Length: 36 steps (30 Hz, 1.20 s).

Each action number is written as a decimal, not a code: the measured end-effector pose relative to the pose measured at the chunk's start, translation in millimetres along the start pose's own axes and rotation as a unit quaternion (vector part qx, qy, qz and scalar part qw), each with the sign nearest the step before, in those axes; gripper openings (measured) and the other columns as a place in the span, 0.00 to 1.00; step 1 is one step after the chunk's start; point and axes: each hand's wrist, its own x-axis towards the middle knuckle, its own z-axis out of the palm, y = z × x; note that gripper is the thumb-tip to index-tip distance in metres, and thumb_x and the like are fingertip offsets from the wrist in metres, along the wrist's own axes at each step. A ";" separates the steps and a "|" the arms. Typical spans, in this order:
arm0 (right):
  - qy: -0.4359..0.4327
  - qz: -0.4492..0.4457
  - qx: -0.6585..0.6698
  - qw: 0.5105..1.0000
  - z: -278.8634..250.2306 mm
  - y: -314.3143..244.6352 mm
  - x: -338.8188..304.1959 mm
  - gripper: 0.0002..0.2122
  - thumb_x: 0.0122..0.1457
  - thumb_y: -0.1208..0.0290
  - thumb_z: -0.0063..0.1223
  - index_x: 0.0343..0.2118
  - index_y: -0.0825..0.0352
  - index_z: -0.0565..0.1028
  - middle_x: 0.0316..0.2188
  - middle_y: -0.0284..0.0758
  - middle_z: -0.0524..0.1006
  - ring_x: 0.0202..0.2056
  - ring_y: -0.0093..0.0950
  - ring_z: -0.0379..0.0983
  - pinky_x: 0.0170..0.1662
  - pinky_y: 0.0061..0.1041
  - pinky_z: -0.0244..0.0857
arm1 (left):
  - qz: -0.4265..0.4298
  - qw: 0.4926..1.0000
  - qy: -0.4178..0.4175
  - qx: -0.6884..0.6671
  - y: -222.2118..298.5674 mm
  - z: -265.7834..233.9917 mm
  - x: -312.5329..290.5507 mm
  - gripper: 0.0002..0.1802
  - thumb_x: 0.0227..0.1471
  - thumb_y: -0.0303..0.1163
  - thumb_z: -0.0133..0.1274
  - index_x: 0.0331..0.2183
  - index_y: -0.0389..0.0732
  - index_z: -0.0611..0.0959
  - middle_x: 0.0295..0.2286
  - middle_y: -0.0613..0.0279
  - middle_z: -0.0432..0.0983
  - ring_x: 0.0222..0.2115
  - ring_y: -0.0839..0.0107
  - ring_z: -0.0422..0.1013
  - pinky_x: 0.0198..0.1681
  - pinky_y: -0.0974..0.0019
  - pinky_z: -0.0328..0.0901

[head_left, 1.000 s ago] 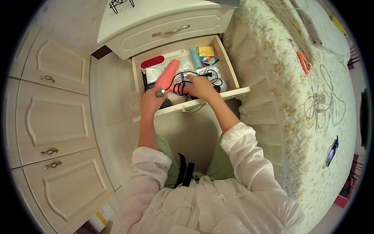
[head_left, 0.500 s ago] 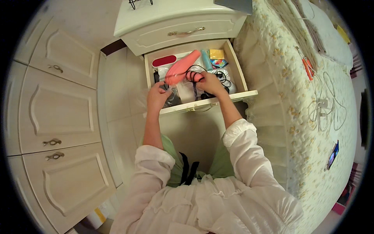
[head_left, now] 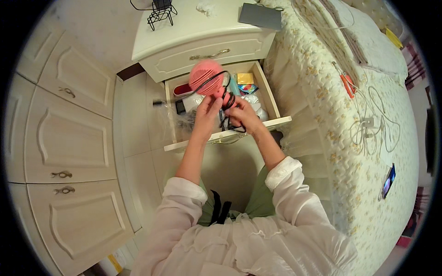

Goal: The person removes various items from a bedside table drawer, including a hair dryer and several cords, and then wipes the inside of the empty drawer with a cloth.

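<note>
Beside a flowered bed (head_left: pixel 354 198), a white drawer (head_left: pixel 276 122) is standing open. Above it, near the back edge and left of the middle, a pink hair dryer (head_left: pixel 205 82) is being held. Its round end is pointing toward the back left corner, its handle slanting right and toward the front edge. It is being gripped by the left hand (head_left: pixel 207 116), nearer the round end, and by the right hand (head_left: pixel 245 117), on the handle with black cord (head_left: pixel 229 101) around it. By the back edge, a red thing (head_left: pixel 182 90) is lying left, a yellow packet (head_left: pixel 245 78) right.

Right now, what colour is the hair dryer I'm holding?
The hair dryer is pink, best seen in the head view.
</note>
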 end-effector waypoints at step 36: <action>0.110 -0.195 -0.025 0.974 -34.1 -54.6 -32.3 0.06 0.52 0.79 0.50 0.33 0.67 0.76 0.13 0.20 0.60 0.14 0.10 0.51 0.17 0.13 0.44 | 0.151 0.982 0.054 -0.097 142.2 43.4 59.3 0.17 0.55 0.34 0.48 0.43 0.36 0.67 0.36 0.56 0.68 0.40 0.65 0.66 0.45 0.60 0.64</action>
